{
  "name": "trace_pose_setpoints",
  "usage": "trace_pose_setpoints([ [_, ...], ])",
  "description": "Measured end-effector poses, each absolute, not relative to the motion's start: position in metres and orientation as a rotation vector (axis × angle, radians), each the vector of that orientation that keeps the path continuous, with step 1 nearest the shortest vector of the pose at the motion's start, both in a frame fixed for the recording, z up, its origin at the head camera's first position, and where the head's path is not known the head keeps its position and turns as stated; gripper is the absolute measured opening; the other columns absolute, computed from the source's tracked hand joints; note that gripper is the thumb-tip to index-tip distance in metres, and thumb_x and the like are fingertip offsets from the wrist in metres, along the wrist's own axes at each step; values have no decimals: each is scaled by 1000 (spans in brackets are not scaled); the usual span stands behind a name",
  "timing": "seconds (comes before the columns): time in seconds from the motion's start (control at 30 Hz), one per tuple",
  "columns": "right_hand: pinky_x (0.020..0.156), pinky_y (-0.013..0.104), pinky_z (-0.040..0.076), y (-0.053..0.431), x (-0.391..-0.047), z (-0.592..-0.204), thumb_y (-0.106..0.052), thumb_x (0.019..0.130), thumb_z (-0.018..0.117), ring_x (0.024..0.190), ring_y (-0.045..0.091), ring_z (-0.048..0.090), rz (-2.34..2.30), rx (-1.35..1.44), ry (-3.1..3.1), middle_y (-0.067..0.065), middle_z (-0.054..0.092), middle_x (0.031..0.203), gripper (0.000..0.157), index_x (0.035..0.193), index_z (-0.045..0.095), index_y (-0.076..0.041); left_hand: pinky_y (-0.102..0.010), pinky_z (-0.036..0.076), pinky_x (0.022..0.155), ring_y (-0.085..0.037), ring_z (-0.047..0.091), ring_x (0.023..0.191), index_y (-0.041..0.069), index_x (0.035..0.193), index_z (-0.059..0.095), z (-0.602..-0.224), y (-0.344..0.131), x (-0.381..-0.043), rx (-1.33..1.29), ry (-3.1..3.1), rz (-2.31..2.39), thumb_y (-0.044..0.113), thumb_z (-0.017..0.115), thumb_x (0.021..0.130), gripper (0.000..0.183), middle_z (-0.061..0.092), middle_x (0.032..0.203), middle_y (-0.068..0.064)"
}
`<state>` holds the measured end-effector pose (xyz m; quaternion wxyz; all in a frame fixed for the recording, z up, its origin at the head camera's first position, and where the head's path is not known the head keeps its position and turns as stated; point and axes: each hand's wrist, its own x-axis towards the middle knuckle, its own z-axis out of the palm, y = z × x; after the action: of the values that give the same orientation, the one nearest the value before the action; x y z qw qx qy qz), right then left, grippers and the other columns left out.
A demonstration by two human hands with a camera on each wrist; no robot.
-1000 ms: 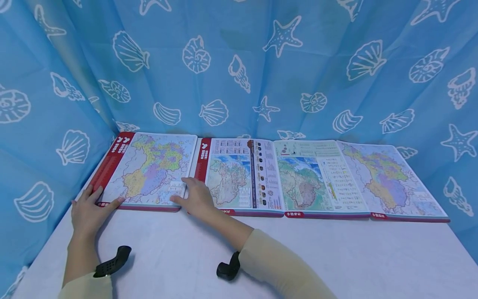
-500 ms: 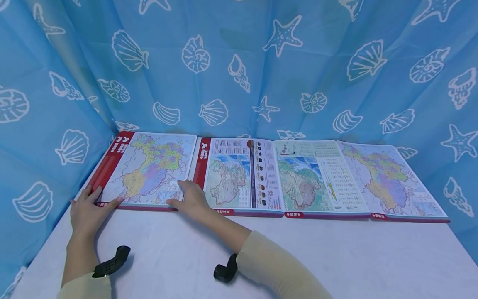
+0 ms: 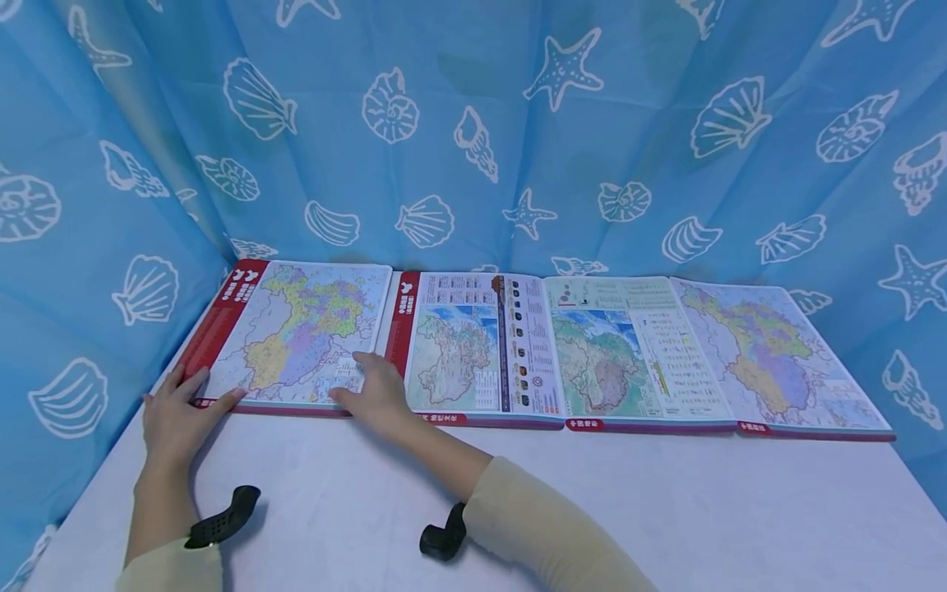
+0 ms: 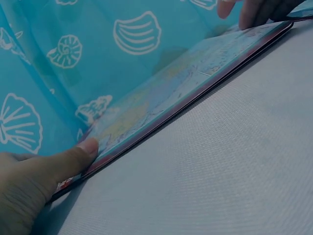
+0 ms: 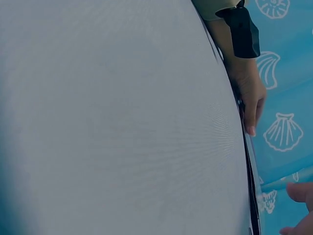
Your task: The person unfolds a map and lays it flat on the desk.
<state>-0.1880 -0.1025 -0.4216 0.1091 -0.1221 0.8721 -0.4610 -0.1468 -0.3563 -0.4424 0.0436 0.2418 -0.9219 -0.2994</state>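
Note:
At the left end of the table, a flat map with coloured regions (image 3: 311, 329) lies with its red strip at the left. A second red edge with its own lettering (image 3: 231, 288) shows beside that strip. My left hand (image 3: 173, 419) rests at the front left corner, fingers on the left edge and thumb on top near the front edge. In the left wrist view, the thumb (image 4: 87, 147) touches the map's corner. My right hand (image 3: 381, 399) is at the front right corner, thumb and index finger spread apart over the map; its other fingers are hidden.
To the right lie three more map panels in a row: one with text and pictures (image 3: 459, 362), a green relief map (image 3: 599, 353) and another coloured map (image 3: 769, 353). A blue shell-print curtain (image 3: 473, 123) hangs behind the white tabletop (image 3: 666, 510).
My right hand has shifted slightly left, coming further over the left map's front right corner. My left hand and the map panels look the same.

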Motion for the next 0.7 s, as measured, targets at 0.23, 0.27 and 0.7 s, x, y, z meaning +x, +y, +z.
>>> trace_pose_setpoints([
  [0.23,99,33,47,-101,-190,-419,-17,84,72,116,19,53,-1710,-180,2360,6,54,128,55,133,49,-10,-71,24,100,-44,-2,143,13,150,18,-441,-357,-145,781,-2692,-1082,30,60,91,74,6,157,-19],
  [0.27,98,33,47,-101,-191,-419,-16,84,72,116,19,54,-1739,-166,2341,7,54,127,54,133,49,-10,-70,27,100,-42,0,143,13,150,19,-441,-356,-144,787,-2669,-1099,29,59,92,73,7,157,-18],
  [0.7,106,34,40,-100,-197,-424,-11,85,69,128,23,46,-1700,-154,2449,9,44,141,70,145,33,-5,-51,37,106,-24,19,144,29,147,32,-438,-351,-143,973,-2363,-1264,27,61,91,63,26,155,-3],
])
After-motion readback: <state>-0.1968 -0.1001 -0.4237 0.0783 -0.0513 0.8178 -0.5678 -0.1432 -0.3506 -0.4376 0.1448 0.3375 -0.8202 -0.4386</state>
